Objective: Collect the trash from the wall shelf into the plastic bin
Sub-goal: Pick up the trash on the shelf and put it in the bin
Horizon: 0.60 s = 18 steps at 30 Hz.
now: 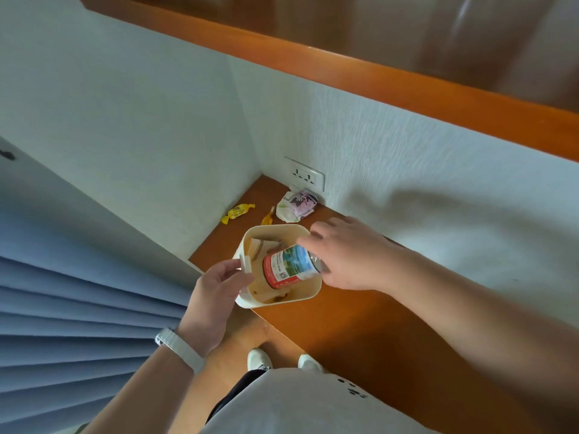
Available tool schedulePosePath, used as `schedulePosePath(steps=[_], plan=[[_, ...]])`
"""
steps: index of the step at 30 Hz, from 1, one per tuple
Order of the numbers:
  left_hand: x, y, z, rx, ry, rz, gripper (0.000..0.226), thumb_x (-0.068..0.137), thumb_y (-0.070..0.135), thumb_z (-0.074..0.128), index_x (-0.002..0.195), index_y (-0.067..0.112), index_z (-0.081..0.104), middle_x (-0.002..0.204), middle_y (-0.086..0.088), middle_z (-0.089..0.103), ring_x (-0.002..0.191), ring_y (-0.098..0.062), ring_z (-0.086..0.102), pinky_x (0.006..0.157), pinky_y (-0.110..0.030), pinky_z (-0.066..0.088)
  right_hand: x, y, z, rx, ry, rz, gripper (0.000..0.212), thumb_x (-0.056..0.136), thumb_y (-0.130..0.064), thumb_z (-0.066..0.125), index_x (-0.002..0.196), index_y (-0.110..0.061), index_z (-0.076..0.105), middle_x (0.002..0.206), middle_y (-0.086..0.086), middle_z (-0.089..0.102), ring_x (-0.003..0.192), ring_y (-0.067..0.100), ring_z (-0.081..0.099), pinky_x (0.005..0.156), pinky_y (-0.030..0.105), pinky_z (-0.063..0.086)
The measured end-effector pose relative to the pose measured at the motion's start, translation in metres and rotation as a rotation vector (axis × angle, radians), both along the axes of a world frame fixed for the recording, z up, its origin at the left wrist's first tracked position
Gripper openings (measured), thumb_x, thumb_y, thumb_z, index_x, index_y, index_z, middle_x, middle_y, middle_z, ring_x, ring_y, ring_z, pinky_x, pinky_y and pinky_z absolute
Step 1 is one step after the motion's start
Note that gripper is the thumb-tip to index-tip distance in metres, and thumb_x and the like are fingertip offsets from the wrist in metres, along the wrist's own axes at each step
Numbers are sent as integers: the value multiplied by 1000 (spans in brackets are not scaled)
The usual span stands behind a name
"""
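A plastic bin (308,294) sits mid-frame on a wall shelf (360,321), with a bottle (289,266) lying partly inside it. Above the bin, toward the corner, lie two sweet wrappers (237,213) and a crumpled packet (297,205). A wall socket (304,173) sits just above the packet.

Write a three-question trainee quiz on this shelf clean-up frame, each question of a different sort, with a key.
1. True or false: the left hand holds the plastic bin by its side handle.
2. Multiple choice: the bottle at the right hand is A) upright on the shelf, B) lying tilted in the bin's mouth, C) on the floor.
3. Short answer: which trash is not yet in the bin?

Key
1. True.
2. B.
3. The yellow candy wrapper, a smaller yellow scrap and the crumpled cartoon-print packet, all lying on the shelf near the wall socket.
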State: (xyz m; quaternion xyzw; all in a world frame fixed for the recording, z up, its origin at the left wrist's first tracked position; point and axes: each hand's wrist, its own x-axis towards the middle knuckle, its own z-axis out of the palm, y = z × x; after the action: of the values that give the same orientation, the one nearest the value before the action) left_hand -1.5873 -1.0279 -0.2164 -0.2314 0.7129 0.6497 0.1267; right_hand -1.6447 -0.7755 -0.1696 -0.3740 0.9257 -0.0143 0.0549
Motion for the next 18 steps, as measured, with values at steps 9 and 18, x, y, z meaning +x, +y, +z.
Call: schedulePosePath(steps=[9, 18], plan=[[6, 2, 0, -50, 18, -8, 18, 93, 17, 70, 111, 15, 74, 96, -5, 80, 97, -28, 74, 89, -42, 59, -2, -39, -9, 48, -75, 134, 46, 79, -34, 69, 121, -22, 53, 106, 2, 61, 92, 20, 58, 68, 36, 54], [2, 4, -2, -22, 0, -19, 16, 91, 20, 72, 106, 23, 74, 94, -1, 79, 91, -20, 73, 78, -28, 54, -8, -35, -5, 102, -29, 80, 41, 80, -32, 67, 118, -23, 55, 101, 1, 58, 88, 21, 55, 67, 35, 47]])
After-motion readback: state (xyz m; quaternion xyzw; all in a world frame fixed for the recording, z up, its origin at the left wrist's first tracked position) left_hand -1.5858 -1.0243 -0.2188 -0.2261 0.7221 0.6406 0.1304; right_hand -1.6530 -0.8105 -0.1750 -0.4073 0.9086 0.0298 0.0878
